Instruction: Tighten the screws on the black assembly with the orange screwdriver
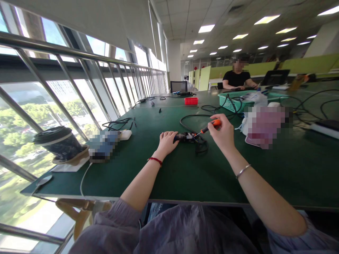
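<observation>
My right hand (223,132) grips a screwdriver (211,125) with an orange and black handle. Its thin shaft slants down to the left, and the tip meets an opened black device (189,137) whose inner parts show. Around the device's dark, rounded left end my left hand (167,141) is closed, keeping it against the green table. A black cable (201,146) lies coiled at the device's right end. From this distance I cannot make out the small parts under the screwdriver tip.
Left on the green table (148,176) stand a lidded cup (61,144), a spoon (44,181) and a white charger (125,134). Ahead is a red box (191,101). To the right are a teal basket (233,104) and a pink phone-like item (265,128). A person (237,76) sits across.
</observation>
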Tool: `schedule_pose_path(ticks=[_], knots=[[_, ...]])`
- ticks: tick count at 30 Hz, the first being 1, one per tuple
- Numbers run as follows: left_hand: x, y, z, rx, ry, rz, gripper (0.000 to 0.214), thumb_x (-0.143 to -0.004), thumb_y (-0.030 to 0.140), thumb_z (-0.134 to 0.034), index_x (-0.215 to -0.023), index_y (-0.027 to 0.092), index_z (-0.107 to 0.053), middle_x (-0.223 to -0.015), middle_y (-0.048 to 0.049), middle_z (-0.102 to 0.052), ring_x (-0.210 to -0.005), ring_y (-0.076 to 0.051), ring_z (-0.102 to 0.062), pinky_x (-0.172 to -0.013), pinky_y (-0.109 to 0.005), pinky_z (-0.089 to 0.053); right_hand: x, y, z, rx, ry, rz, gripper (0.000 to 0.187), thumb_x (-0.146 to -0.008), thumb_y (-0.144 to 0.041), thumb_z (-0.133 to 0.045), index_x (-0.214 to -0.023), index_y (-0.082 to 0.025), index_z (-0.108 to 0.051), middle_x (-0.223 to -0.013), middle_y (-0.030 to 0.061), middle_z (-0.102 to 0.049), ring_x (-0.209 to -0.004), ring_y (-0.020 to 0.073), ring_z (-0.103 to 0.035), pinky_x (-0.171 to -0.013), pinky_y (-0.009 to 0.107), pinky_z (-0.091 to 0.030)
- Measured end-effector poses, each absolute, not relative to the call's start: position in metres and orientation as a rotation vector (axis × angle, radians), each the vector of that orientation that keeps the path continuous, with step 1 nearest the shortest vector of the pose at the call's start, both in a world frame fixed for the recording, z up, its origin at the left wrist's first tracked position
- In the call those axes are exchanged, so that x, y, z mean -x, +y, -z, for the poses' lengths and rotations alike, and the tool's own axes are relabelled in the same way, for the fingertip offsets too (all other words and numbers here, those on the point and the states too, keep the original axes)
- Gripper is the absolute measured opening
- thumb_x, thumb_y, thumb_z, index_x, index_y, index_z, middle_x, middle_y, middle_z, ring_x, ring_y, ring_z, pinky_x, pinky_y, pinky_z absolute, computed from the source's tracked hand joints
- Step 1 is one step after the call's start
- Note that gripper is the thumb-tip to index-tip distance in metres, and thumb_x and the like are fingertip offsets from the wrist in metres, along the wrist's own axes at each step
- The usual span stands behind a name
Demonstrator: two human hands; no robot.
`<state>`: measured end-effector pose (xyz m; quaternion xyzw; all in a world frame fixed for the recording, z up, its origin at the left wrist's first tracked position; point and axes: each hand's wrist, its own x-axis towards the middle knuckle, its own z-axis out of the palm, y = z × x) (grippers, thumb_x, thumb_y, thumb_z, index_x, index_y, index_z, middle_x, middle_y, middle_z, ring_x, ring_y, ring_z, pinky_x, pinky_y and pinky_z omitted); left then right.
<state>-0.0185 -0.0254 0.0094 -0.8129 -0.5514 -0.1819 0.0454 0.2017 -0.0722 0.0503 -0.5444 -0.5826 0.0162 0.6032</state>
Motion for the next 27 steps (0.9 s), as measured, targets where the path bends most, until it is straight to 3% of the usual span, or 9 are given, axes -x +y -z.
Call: schedule_pose_path(ticks=[4,9,17,23,27], knots=[[0.0194,-0.0256,-0.01,2.488,-1.689,0.533,0.044,-0.091,0.029,-0.051,-0.134,0.022,-0.05,-0.136,-0.007,-0.055,-0.129,-0.026,-0.042,-0.113,-0.046,-0.025,-0.2014,-0.0733,-0.0508,1.249,-1.365,-0.043,0.023,-0.072,-0.03,-0.056,-0.093,-0.022,-0.06,-0.067,-0.001,-0.058,-0.06,0.0173,-0.057,-0.062,0.03,-0.045],[0.021,-0.0238,-0.0093,2.491,-1.671,0.529,0.043,-0.091,0.028,-0.05,-0.134,0.021,-0.05,-0.135,-0.0075,-0.056,-0.128,-0.027,-0.042,-0.113,-0.047,-0.025,-0.2003,-0.0751,-0.0529,1.316,-1.37,-0.112,0.017,-0.076,-0.038,-0.054,-0.078,-0.022,-0.06,-0.064,0.0007,-0.058,-0.056,0.0177,-0.056,-0.055,0.029,-0.041],[0.0219,-0.023,-0.0106,2.501,-1.667,0.518,0.044,-0.091,0.027,-0.051,-0.134,0.02,-0.05,-0.135,-0.0078,-0.055,-0.128,-0.028,-0.042,-0.112,-0.047,-0.026,-0.2006,-0.0718,-0.0509,1.223,-1.357,-0.039,0.028,-0.07,-0.028,-0.057,-0.097,-0.022,-0.057,-0.07,-0.001,-0.059,-0.062,0.0174,-0.057,-0.062,0.03,-0.045],[0.0232,-0.0217,-0.0093,2.5,-1.654,0.526,0.043,-0.09,0.027,-0.05,-0.133,0.021,-0.05,-0.134,-0.0073,-0.056,-0.128,-0.028,-0.043,-0.112,-0.048,-0.025,-0.2002,-0.073,-0.052,1.348,-1.357,-0.113,0.017,-0.075,-0.038,-0.055,-0.08,-0.022,-0.06,-0.063,0.0003,-0.057,-0.054,0.0172,-0.054,-0.055,0.029,-0.041],[0.0227,-0.0232,-0.0104,2.502,-1.665,0.516,0.044,-0.09,0.027,-0.05,-0.134,0.022,-0.05,-0.135,-0.0078,-0.055,-0.128,-0.027,-0.043,-0.112,-0.047,-0.026,-0.2011,-0.0718,-0.0501,1.252,-1.37,-0.036,0.023,-0.073,-0.031,-0.057,-0.094,-0.023,-0.058,-0.066,-0.0014,-0.056,-0.058,0.0167,-0.055,-0.059,0.03,-0.044]])
